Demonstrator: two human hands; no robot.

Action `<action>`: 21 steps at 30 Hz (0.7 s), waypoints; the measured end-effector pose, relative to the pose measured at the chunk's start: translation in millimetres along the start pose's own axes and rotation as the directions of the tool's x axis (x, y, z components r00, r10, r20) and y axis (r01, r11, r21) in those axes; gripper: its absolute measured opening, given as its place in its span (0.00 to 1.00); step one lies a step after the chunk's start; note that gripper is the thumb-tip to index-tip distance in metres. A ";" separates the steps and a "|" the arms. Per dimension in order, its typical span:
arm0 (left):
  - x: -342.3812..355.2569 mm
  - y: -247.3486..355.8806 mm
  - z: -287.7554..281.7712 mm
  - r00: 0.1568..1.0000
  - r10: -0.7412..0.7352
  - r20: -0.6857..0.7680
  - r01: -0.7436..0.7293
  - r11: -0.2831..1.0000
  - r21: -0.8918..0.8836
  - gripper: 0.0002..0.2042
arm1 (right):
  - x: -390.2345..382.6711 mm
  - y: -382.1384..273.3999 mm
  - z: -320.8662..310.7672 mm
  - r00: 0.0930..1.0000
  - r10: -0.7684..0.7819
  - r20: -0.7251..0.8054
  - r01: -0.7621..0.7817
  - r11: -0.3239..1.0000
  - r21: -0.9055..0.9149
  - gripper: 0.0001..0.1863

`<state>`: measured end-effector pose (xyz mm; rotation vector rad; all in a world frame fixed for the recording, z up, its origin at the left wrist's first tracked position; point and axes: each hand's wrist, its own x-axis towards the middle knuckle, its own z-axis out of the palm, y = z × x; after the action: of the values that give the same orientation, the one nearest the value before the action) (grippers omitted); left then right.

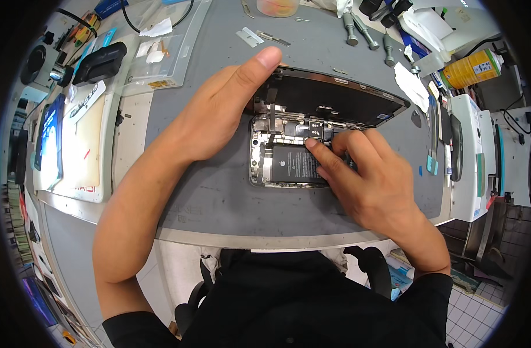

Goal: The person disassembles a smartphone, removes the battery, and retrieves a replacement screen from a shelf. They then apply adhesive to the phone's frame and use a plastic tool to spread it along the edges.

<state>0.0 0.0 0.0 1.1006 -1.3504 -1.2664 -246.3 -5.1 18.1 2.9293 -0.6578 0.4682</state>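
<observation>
My left hand (225, 107) is closed on the upright screen assembly (341, 98) at its left end, thumb at the top edge, other fingers hidden. The screen stands tilted along the back of the opened phone body (291, 162), which lies on a grey mat (213, 197) with battery and circuit boards exposed; a dark ribbon cable joins the two at the left. My right hand (370, 174) is over the phone's right part, index fingertip pressed on the board just above the battery, other fingers curled; whether they hold anything is hidden.
Behind are screwdrivers (370, 35), small metal parts (248, 36) and a cup (277, 6). At left stand a clear tray (155, 69) and a pale board (80, 168) bearing devices. At right are white paper (410, 84), tweezers, a yellow can (468, 69) and a white machine (468, 162).
</observation>
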 end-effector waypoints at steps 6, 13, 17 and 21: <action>1.5 -5.2 -1.9 1.000 -0.011 -0.004 0.011 1.000 -0.002 0.35 | -1.3 -3.3 -1.2 1.000 0.015 0.000 -0.014 0.997 -0.077 0.24; -0.2 -0.4 -0.9 1.000 0.001 0.012 -0.001 1.000 0.011 0.35 | 7.2 1.8 -7.4 0.996 -0.077 0.051 0.079 0.996 -0.037 0.16; 1.5 -3.0 -4.5 0.999 -0.023 0.041 0.022 0.999 0.032 0.35 | 10.3 2.2 -11.8 0.989 -0.036 0.145 0.036 0.999 -0.003 0.23; 0.4 1.8 -4.0 0.996 -0.066 0.054 0.063 0.997 0.050 0.35 | 9.1 8.4 -15.2 0.991 -0.072 0.109 0.077 0.996 -0.037 0.23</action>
<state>3.9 -0.9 1.8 1.1581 -1.4026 -1.3260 -246.2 -13.8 35.8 2.9439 -0.5604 0.2881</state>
